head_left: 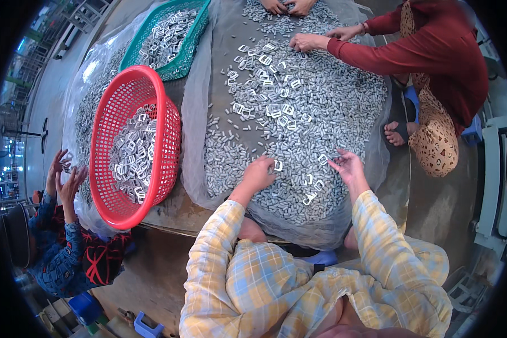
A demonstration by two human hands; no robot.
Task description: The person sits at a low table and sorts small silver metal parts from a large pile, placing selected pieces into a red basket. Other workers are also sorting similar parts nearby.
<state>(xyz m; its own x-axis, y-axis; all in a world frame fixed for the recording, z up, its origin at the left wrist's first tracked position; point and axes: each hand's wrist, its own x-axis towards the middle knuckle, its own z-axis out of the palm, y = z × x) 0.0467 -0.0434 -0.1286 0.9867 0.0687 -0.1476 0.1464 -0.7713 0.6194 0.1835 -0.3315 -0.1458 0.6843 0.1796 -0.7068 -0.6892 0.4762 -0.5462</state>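
Small grey metal pellets (298,197) lie in a thick layer in front of me, with silver square buckles (273,110) scattered among them. My left hand (259,174) is low over the pellets, its fingers closed on the edge of a silver buckle (278,165). To the right, my right hand (349,167) has its fingers apart and holds nothing that I can see. A loose buckle (323,159) lies just left of its fingertips. A few more buckles (310,198) rest on the pellets between my hands, nearer to me.
A red perforated basket (172,141) of buckles stands at the left, a green basket (180,66) of buckles behind it. Clear plastic sheeting (194,112) edges the pellets. A red-sleeved co-worker (377,56) reaches in from the right; other hands work at the far end and far left.
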